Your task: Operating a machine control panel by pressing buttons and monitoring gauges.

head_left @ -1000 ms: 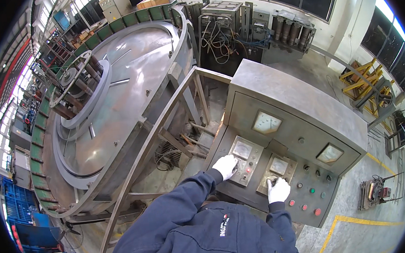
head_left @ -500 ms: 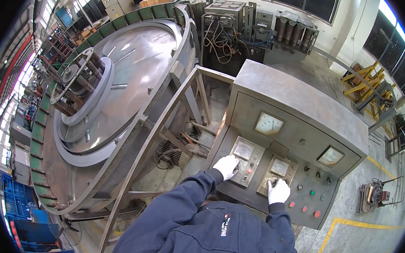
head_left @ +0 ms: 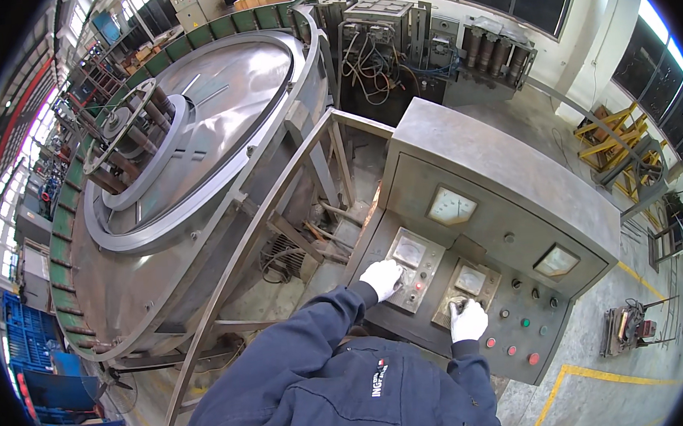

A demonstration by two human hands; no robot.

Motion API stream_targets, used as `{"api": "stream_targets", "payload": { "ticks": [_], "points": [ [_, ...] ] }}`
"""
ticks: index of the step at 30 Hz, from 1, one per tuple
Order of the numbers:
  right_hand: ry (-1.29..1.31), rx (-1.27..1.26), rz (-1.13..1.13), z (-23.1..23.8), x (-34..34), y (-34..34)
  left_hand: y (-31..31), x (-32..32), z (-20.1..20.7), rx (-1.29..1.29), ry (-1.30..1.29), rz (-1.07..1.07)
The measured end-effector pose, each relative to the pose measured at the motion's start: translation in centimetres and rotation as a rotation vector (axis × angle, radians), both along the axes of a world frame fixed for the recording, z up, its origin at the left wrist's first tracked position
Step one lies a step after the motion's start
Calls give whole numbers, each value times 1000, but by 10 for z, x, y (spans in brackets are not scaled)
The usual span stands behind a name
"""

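Both my hands wear white gloves and work at a grey metal control console [head_left: 503, 150]. My left hand [head_left: 382, 280] has its fingers closed at the left edge of a control module [head_left: 413, 265] with a dial meter; what they pinch is hidden behind them. My right hand [head_left: 469, 322] pinches a dark knob [head_left: 456, 306] on the lower part of a second metered module [head_left: 470, 280]. Beside that hand, the sloped panel carries red push buttons [head_left: 512, 351], a green button [head_left: 526, 323] and several dark switches. Two larger meters sit on the upright face, one of them a gauge [head_left: 452, 206] above the left module.
Left of the console spreads a big round steel turntable [head_left: 245, 85] with a post assembly [head_left: 126, 129] on it. A metal railing [head_left: 238, 264] runs between it and me. Cables hang from a machine [head_left: 378, 56] behind; a yellow frame [head_left: 613, 135] stands at right.
The turntable's disc and its light ring have rotated, with the slots and the crescent gap in other places. Both my hands stay where they were on the console.
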State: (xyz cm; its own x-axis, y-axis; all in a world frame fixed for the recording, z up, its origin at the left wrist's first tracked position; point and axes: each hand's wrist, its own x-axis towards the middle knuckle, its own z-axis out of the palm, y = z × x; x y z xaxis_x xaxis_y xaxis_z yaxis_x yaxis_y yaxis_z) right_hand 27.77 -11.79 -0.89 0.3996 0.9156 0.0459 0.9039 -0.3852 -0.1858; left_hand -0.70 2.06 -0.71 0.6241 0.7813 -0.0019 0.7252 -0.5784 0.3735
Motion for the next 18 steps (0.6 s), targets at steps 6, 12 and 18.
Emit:
{"api": "stream_targets", "payload": {
  "ticks": [6,12,18],
  "points": [
    [18,8,37,-1,1,-2,3,-1,-4,31,-58,-67],
    [-30,57,184,-2,2,-6,5,-2,0,34,-50,-123],
    [12,48,190,5,-1,-5,5,-1,5,10,-52,-110]
  ]
}}
